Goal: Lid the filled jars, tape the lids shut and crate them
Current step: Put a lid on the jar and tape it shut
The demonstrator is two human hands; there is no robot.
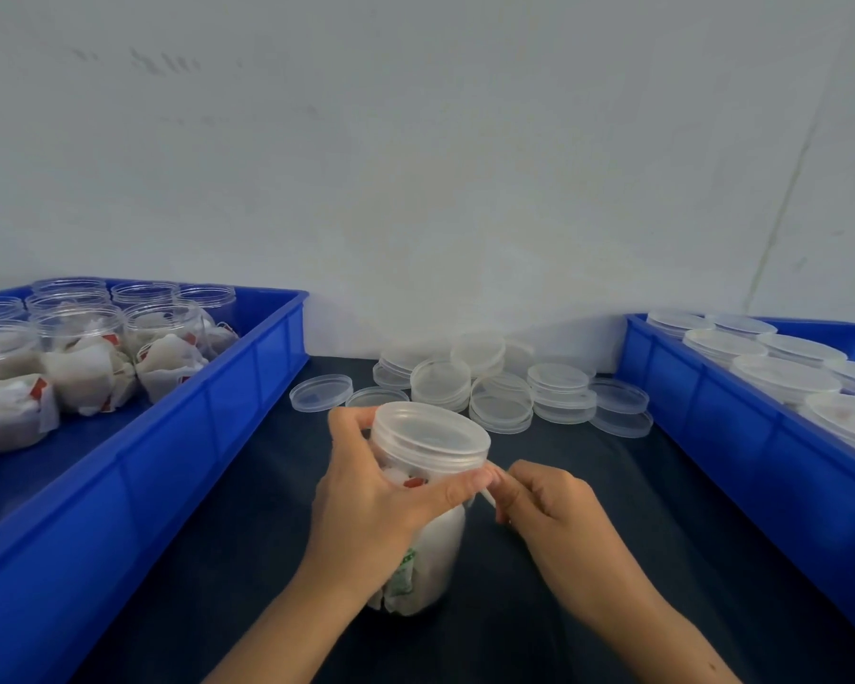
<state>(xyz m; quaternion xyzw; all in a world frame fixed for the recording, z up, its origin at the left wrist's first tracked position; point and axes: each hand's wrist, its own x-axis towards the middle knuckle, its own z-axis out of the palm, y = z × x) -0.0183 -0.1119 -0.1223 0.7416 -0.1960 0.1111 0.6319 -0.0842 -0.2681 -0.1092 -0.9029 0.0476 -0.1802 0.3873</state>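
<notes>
Both forearms reach in; left hand [366,506] wraps the clear filled jar [425,535] under its ribbed lid [430,436]; right hand [544,506] pinches a pale strip [487,498] at the rim; jar stands on dark cloth [588,560] between blue crates [208,436], loose lids [502,402] beyond.

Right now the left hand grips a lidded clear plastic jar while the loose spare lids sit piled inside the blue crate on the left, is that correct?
Not quite: the left hand does grip the lidded clear plastic jar, but the loose spare lids sit piled on the dark tabletop by the wall, as the head view shows.
</notes>
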